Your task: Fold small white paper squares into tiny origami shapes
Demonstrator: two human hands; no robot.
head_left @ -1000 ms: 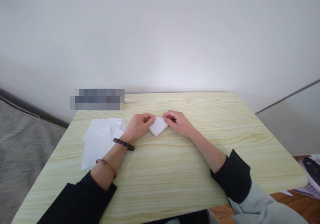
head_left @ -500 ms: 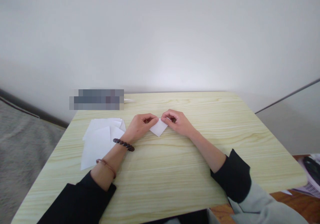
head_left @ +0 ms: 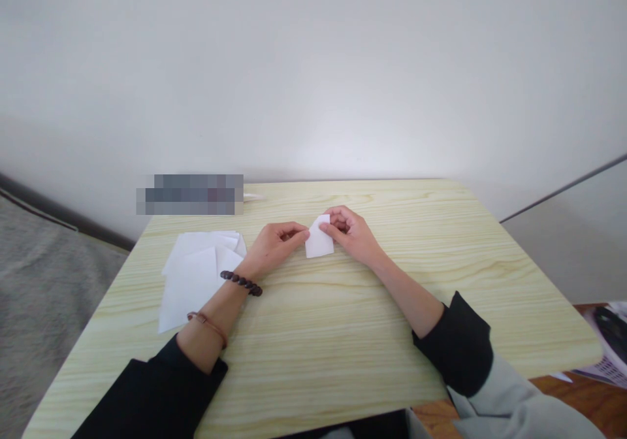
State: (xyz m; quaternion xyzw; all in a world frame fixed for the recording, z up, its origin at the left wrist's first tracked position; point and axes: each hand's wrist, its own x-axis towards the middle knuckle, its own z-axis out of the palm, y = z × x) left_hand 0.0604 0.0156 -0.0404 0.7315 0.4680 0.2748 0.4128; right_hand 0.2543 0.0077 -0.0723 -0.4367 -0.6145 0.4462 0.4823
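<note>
One small white paper [head_left: 318,244] was held toward the table's [head_left: 313,347] 12 o'clock. The left hand [head_left: 273,246] pinched its 9 o'clock edge; the right hand [head_left: 356,235] pinched it from 3 o'clock, thumb in front, presumably for steadiness. Loose sheets [head_left: 190,281] lay toward 8 o'clock, seemingly within easy reach.

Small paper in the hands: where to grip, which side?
Probably pinch the small paper at its bottom edge, from the near side: that edge is uncovered, while the left hand is at its left edge and the right hand its upper right.
</note>
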